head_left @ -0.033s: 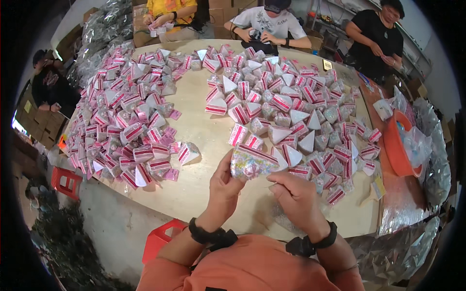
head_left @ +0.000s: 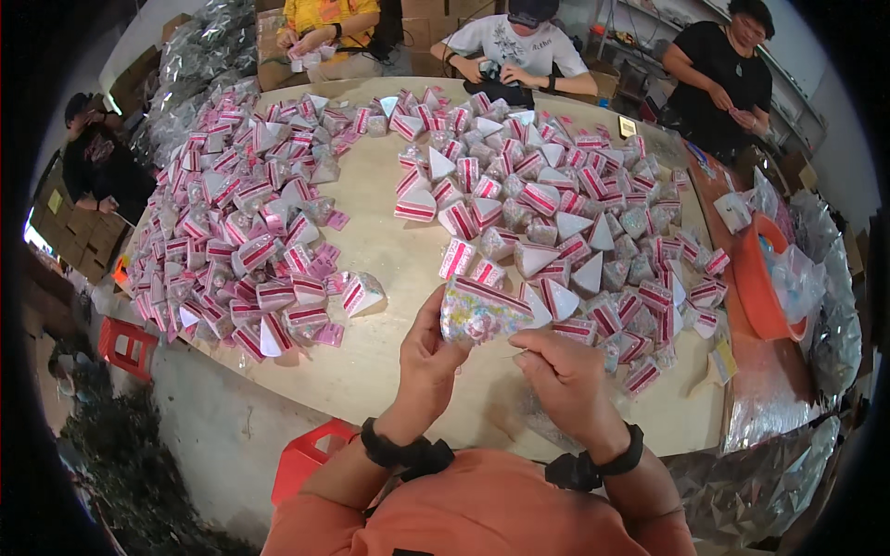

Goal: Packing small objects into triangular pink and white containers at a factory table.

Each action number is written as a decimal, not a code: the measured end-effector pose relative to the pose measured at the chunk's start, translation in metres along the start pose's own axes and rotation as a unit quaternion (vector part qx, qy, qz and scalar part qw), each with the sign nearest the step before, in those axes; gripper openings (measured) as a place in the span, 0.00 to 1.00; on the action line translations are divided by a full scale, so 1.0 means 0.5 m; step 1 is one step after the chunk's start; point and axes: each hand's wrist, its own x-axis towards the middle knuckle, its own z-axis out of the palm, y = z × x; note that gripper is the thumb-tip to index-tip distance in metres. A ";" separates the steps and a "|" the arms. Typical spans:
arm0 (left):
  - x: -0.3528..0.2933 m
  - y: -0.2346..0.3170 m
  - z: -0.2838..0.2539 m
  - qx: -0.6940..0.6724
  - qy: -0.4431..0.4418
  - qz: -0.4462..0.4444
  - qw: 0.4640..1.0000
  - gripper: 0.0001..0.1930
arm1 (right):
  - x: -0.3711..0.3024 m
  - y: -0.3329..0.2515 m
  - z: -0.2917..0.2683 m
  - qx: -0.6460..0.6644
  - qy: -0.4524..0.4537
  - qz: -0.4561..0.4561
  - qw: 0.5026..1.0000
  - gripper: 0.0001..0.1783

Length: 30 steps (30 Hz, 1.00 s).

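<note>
A wedge-shaped toy cake slice [head_left: 484, 313], with a sprinkled, flower-like top and a red-and-white striped side, is held over the near part of the table. My left hand [head_left: 428, 357] grips it by its wide end, thumb in front. Close to the slice's pointed tip is my right hand [head_left: 561, 371], its thumb and forefinger pinched together. Whatever that pinch holds, if anything, is too small to make out. Just beyond the held slice lie more striped slices, among them a white-topped wedge [head_left: 558, 298].
Striped slices are heaped in a left pile [head_left: 250, 222] and a right pile [head_left: 556, 199] on the pale table [head_left: 389, 204]. An orange basin [head_left: 762, 292] with plastic bags stands at the right. Several people sit or stand around the far side. Red stools [head_left: 311, 454] are at the near left.
</note>
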 end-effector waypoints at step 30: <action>-0.052 0.025 0.004 0.063 0.023 0.089 0.994 0.38 | 0.011 -0.049 0.046 -0.084 0.034 -0.092 0.992 0.06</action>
